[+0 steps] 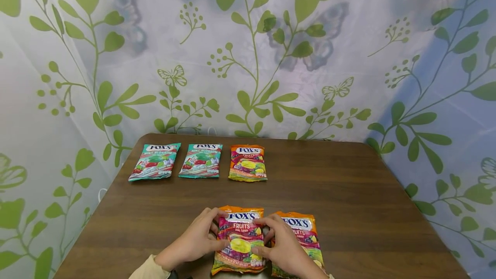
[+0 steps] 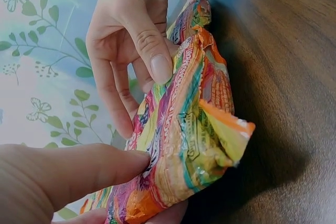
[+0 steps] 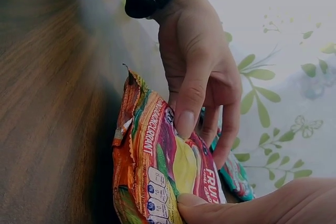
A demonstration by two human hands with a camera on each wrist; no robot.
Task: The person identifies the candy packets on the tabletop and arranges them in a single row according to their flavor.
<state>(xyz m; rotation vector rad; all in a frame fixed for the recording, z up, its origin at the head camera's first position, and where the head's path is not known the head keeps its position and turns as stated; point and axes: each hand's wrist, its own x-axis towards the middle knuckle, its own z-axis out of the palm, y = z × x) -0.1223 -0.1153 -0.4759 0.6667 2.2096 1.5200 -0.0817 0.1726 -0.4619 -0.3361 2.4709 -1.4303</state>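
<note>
An orange and purple Fox's Fruits candy bag point(image 1: 241, 238) is at the front of the table, its printed face up toward me. My left hand point(image 1: 195, 237) grips its left side, thumb on the front and fingers around the edge. On the opposite side my right hand point(image 1: 284, 246) holds it the same way. The left wrist view shows the bag's crimped lower edge point(image 2: 178, 145) near the tabletop. Partly behind my right hand lies a second Fox's Fruits bag point(image 1: 304, 224). In the right wrist view, my left thumb presses the held bag point(image 3: 157, 150) near its yellow candy picture.
Along the back of the brown wooden table point(image 1: 333, 175) lie two teal Mint Blossom bags, one at the far left point(image 1: 156, 161) and one beside it point(image 1: 201, 161). Right of them is another orange Fruits bag point(image 1: 248, 163). A leaf-patterned curtain point(image 1: 248, 55) hangs behind the table.
</note>
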